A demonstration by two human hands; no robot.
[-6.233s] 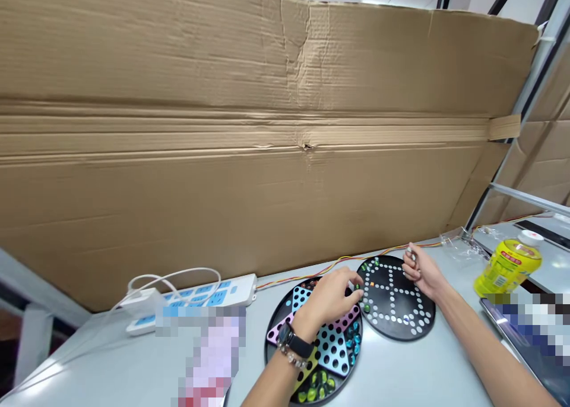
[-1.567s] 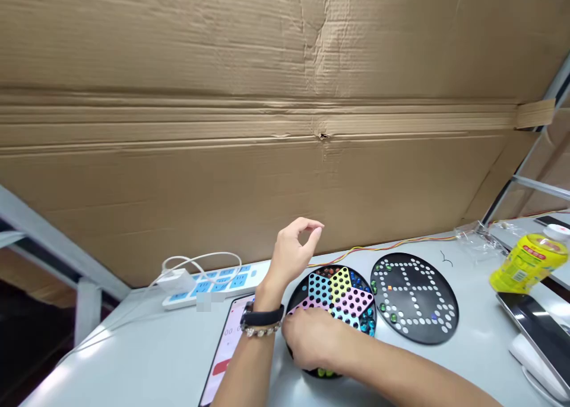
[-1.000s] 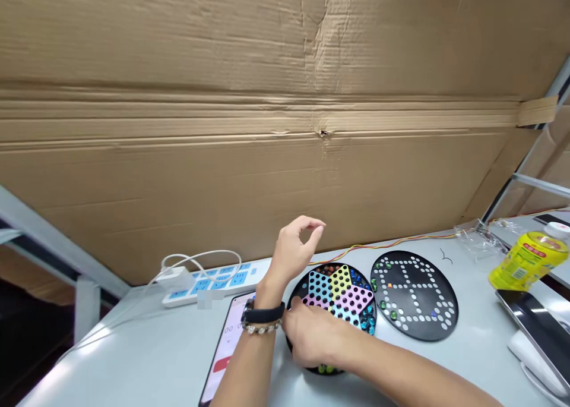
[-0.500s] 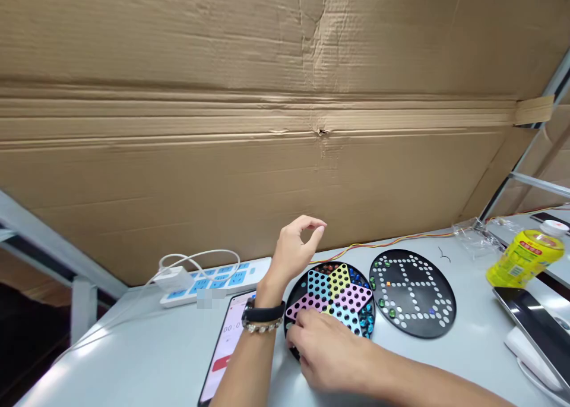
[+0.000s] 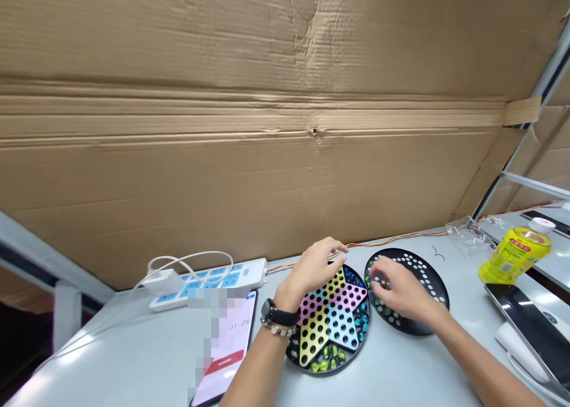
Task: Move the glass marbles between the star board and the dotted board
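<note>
We have the left hand (image 5: 312,269) half open, palm down, fingers loosely curved and spread, with nothing visible in it. It sits over the top edge of a round black Chinese checkers board (image 5: 290,352), whose star points are smooth pastel yellow, pink and blue, drilled with round black holes. Contact with the board is unclear. A black-strapped watch (image 5: 274,313) and a beaded bracelet (image 5: 278,330) sit on that wrist.

The right hand (image 5: 398,289) is curled downward into a loose pinch above a flat round black disc (image 5: 430,282) with white-dotted holes. The fingers cover what lies below, so we cannot tell whether they have hold of a marble. Round green glass marbles (image 5: 367,282) lie just left of the right hand, at the disc's edge.

Between the hands, glossy blue and teal marbles (image 5: 364,321) fill the star board's pockets, with green ones (image 5: 328,359) in its near pocket, below the left hand.

Left of the left hand lie a white power strip (image 5: 209,283) with blue sockets and a phone (image 5: 227,350) with a partly pixelated screen. Right of the right hand stands a ribbed yellow plastic bottle (image 5: 514,256) with a white cap. Behind both hands rises a creased corrugated cardboard sheet (image 5: 267,157).
</note>
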